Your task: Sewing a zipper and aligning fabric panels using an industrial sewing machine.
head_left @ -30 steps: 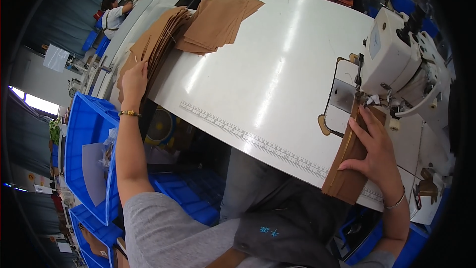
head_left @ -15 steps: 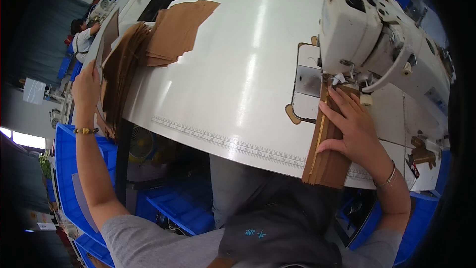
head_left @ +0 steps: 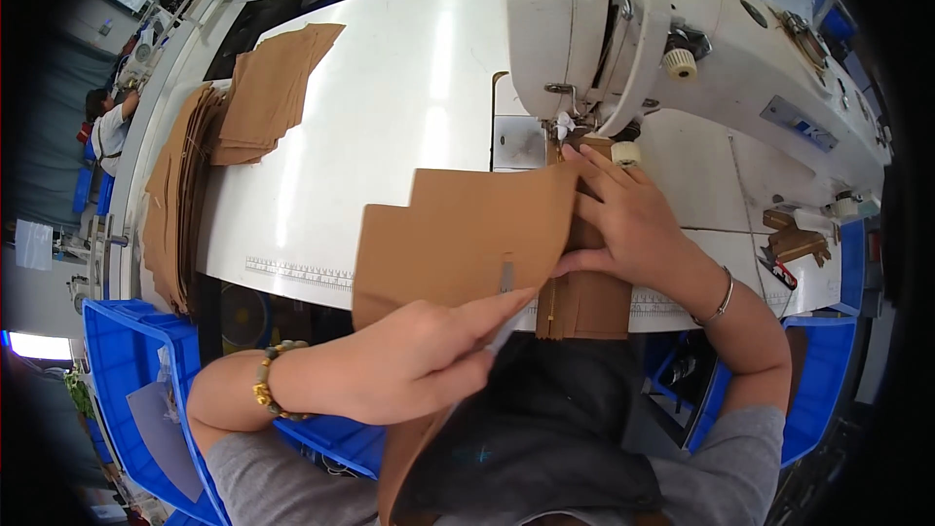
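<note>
Holding brown panel (head_left: 467, 224), front-left of sewing machine (head_left: 547, 34).
The left hand (head_left: 419, 360) grasps the brown panel by its near edge; the right hand (head_left: 633, 219) lies spread, unclenched, on the folded brown strip (head_left: 594, 310) reaching under the sewing machine's head. A blue bin (head_left: 112, 356), well left of the sewing machine, contains a grey sheet (head_left: 164, 443); in a second blue bin (head_left: 816, 390), front-right of it, contents are indistinct.

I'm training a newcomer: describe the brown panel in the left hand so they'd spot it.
Find the white sewing machine. Lower left of it, the left hand holds the brown panel. Unlike the brown stacks farther left, it shows a short grey strip.
</note>
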### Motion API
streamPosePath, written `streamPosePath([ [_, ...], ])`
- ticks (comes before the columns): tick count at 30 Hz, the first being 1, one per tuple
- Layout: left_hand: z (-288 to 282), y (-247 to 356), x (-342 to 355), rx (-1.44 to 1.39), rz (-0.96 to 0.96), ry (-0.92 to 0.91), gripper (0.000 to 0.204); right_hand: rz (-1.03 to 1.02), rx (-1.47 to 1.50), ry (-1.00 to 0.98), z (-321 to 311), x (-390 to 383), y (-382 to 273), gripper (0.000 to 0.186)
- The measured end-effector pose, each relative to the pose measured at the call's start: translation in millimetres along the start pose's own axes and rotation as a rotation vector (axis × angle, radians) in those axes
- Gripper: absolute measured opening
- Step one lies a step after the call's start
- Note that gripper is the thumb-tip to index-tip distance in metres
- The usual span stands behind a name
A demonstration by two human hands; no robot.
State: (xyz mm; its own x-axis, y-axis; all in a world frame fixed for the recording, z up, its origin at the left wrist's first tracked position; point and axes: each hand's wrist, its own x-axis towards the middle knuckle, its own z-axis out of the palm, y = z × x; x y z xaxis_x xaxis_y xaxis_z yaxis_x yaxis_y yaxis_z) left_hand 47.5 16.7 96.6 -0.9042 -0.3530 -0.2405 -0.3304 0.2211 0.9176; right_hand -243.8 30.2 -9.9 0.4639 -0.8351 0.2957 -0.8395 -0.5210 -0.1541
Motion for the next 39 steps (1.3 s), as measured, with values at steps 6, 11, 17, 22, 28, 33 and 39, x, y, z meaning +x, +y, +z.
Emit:
streamPosePath([
  [6,25.3,-18.3,49.1,-0.026,0.197,0.069,0.059,0.010,-0.166,-0.039,10.1,-0.9,2.2,0.084],
  [11,22.4,-59.2,60.7,1.077,0.212,0.517,0.066,-0.049,-0.016,-0.003,13.2,-7.2,8.1,0.063],
  [17,23.7,-89.2,67.9,0.845,0.046,0.414,0.072,0.021,0.088,0.039,11.8,-7.6,5.8,0.070],
  [22,7.7,-91.6,83.1,0.911,0.097,0.372,0.067,0.003,0.127,0.027,4.0,-7.1,5.5,0.081],
  [28,3.1,-91.1,95.3,0.979,0.181,0.455,0.064,0.033,0.114,-0.013,0.3,-4.7,2.8,0.081],
  [33,3.1,-92.2,98.7,0.984,0.143,0.454,0.062,0.000,0.127,0.029,0.4,-4.1,3.7,0.077],
  [39,-2.4,-97.1,103.7,0.994,0.138,0.473,0.059,-0.014,0.163,0.055,4.0,-4.9,6.0,0.066],
])
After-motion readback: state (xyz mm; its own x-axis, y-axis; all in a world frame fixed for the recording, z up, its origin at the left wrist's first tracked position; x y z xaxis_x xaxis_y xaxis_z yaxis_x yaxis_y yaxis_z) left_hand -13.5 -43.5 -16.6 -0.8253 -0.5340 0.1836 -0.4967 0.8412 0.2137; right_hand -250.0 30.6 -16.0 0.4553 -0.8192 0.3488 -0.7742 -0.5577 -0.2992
